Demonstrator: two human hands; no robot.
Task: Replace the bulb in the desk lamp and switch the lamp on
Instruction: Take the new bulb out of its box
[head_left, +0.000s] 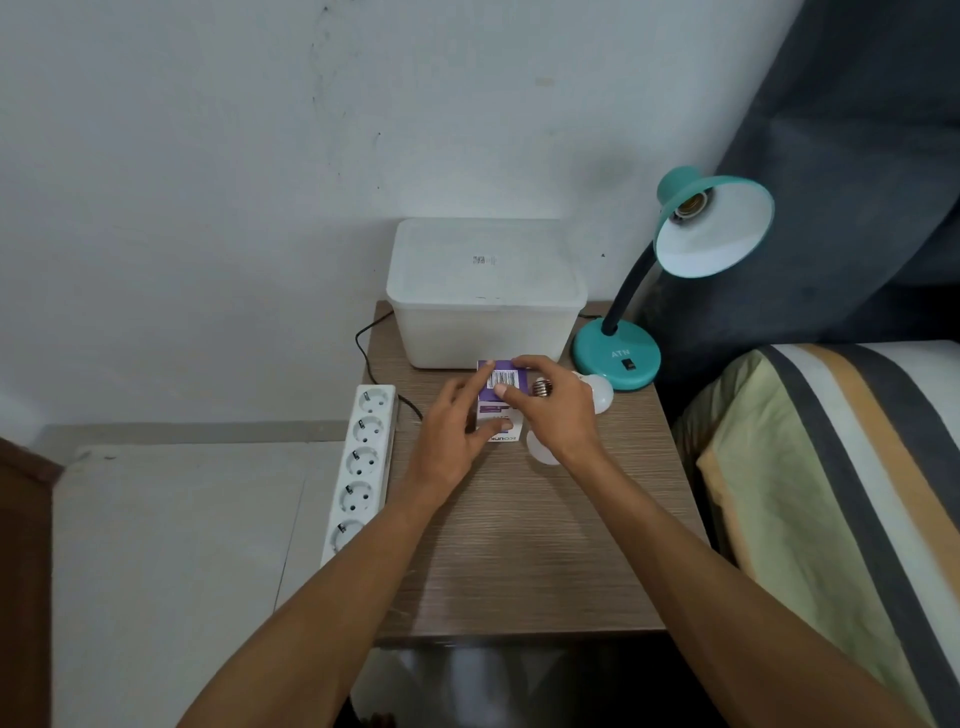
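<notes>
A teal desk lamp (616, 354) stands at the back right of the small wooden table (519, 561). Its shade (727, 234) tilts toward me and the socket (691, 206) inside has no bulb. A black switch (628, 364) sits on the lamp's base. A purple and white bulb box (500, 402) lies on the table in front of the lamp. My left hand (452, 436) grips it from the left, and my right hand (556, 410) pinches its far end. A white bulb (600, 397) lies beside the lamp base, and a metal screw base (543, 387) shows by my right fingers. A second white globe (539, 451) peeks out under my right hand.
A lidded translucent plastic tub (485, 296) stands at the table's back against the wall. A white power strip (361, 467) lies along the table's left edge, with a black cord (363, 348) running behind. A bed with a striped pillow (831, 493) borders the right side.
</notes>
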